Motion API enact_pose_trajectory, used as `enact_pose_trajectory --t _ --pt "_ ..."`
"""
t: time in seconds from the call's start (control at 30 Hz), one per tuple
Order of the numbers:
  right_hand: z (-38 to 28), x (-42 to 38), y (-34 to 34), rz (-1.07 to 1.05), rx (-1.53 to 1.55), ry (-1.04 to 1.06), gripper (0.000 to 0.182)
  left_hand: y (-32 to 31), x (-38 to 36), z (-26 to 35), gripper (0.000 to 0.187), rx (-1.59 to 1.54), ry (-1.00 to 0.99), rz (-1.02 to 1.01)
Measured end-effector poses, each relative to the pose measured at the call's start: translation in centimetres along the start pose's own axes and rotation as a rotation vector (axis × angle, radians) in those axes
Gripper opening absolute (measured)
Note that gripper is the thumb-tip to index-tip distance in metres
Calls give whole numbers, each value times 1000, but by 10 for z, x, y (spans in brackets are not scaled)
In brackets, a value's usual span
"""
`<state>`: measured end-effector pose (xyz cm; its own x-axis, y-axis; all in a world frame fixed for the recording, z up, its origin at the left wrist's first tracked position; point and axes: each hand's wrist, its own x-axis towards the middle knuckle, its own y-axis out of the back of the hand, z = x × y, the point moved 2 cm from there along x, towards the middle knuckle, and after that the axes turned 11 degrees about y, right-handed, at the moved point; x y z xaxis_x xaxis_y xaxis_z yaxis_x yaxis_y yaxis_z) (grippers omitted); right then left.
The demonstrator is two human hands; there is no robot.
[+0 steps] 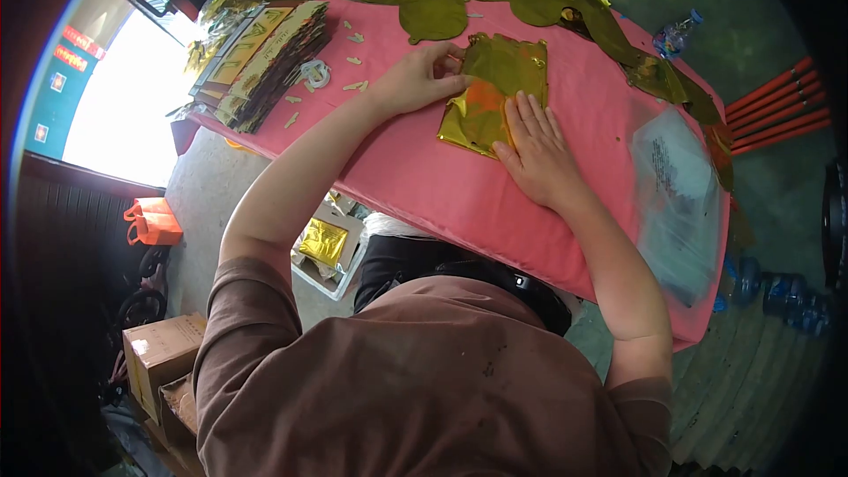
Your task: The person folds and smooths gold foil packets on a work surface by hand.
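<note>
A folded, shiny gold foil packet (481, 119) lies on the pink tablecloth in front of me, its surface creased and reflecting orange. My left hand (422, 78) is at the packet's upper left edge, with curled fingers and the thumb lying on the foil; its fingertips are partly hidden. On the packet's right side, my right hand (541, 146) rests flat with fingers stretched out.
Stacked printed card packs (265, 62) stand on the left, beside a white tie coil (315, 73) and small scraps. Gold foil balloons (433, 13) line the table's far edge. Clear plastic bags (676, 203) lie right. Below, a white box (349, 269) holds a gold packet.
</note>
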<state>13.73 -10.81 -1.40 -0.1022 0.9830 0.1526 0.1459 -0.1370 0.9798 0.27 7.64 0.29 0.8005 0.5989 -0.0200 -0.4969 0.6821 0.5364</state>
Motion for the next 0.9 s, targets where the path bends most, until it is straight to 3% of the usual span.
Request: enact_pose_trajectory --t 0.27,0.33,0.43,0.67,0.73,0.77,0.83,0.9 --pt "-1 0 0 2 4 -15 64 -11 13 -4 47 105 -76 96" --pt "-2 0 2 -17 -14 -15 64 -11 16 -4 49 210 -107 223" --pt "0 0 -1 -8 -12 -12 64 -13 15 -3 48 273 -183 334" --pt "-1 0 0 8 -2 -18 64 -18 14 8 40 560 -260 369" --pt "0 0 -1 1 -6 -15 64 -26 13 14 39 561 -545 201" --pt "-1 0 -1 -1 -8 -16 64 -31 12 15 39 559 -546 202" --pt "-1 0 -1 24 20 -11 64 -44 8 14 43 615 -500 -23" --pt "-1 1 -1 32 18 -7 64 -46 4 11 46 628 -458 -51"
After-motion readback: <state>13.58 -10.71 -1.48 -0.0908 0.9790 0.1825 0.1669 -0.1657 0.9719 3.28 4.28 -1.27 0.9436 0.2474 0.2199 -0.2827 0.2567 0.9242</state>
